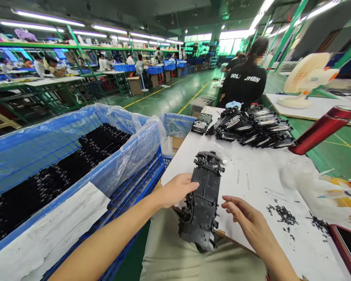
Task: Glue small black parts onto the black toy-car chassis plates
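Note:
A long black toy-car chassis (206,191) is tilted over the table's near edge, its lower end above my lap. My left hand (178,189) grips its left side, thumb on top and the other fingers partly hidden at the edge. Just right of the chassis, my right hand (242,214) hovers with fingers loosely curved and apart; nothing shows in it. Small black pieces, perhaps screws, lie in a scattered heap (283,214) on the white tabletop (251,171) to the right.
Stacked black chassis (254,125) cover the table's far end. A blue crate (134,144) lined with plastic holds rows of black parts (61,171) at left. On the right are a red flask (324,130), plastic bags (304,175) and a phone (348,246). A person (245,80) sits beyond.

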Demonstrator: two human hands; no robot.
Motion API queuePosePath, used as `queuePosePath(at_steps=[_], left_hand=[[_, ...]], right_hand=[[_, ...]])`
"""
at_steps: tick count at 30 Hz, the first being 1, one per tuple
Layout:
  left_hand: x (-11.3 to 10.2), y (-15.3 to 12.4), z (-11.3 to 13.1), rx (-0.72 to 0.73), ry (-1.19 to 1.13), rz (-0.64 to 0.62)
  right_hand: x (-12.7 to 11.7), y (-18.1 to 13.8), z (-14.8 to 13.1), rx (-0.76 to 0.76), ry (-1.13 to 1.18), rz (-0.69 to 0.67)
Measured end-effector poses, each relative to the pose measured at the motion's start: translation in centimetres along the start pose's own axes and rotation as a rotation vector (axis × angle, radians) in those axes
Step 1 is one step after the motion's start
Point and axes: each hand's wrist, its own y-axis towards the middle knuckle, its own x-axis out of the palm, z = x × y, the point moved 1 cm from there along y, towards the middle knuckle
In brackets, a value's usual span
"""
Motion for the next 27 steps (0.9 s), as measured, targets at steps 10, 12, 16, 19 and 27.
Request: queuePosePath(at_steps=[10, 12, 16, 19, 27], left_hand=[[2.8, -1.3, 1.3, -0.023, 0.369, -0.151], [2.8, -2.0, 2.8, 0.091, 0.603, -0.156], [2.3, -2.8, 5.1, 0.673, 1.146, -0.057], [1.9, -2.7, 5.5, 0.977, 1.385, -0.194], [-0.4, -4.1, 9.0, 0.667, 1.127, -0.315]], right_hand=[[1.7, -1.0, 1.7, 0.066, 0.472, -0.081], [1.3, -0.9, 1.5, 0.089, 0.570, -0.100], [0.7, -0.5, 0.2, 0.131, 0.678, -0.143], [1.4, -0.2, -0.8, 0.128, 0.705, -0.237], [5.3, 1.7, -4.3, 0.156, 0.706, -0.472]])
